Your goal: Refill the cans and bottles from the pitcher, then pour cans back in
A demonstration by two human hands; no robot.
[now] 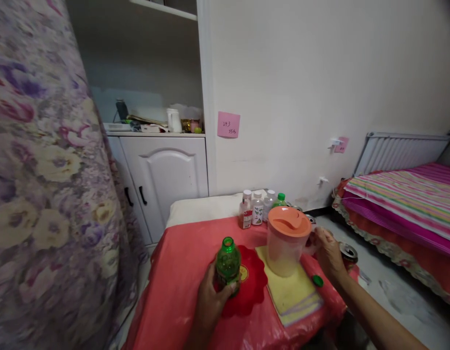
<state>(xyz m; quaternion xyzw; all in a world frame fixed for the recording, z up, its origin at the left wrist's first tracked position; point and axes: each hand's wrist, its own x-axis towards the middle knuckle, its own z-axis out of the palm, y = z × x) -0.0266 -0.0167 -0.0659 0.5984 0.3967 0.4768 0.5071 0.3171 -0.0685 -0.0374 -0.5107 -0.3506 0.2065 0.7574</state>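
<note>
My left hand point(211, 295) is wrapped round an uncapped green bottle point(228, 262), held upright over a red scalloped plate point(254, 291). My right hand point(327, 250) grips the handle of a clear plastic pitcher point(285, 250) with an orange lid point(289, 221). The pitcher is upright above a yellow cloth point(292, 296); whether its base touches the cloth I cannot tell. A green bottle cap point(317, 280) lies to the right of the cloth. Just beyond my right hand stands an open drink can point(348, 255), partly hidden by the wrist.
Several bottles line the back of the table, among them a white bottle point(258, 209) and a green-capped bottle point(280, 200). A pink-red cover point(181, 272) lies over the table. A floral curtain point(45, 194) hangs at left; a bed point(403, 194) stands at right.
</note>
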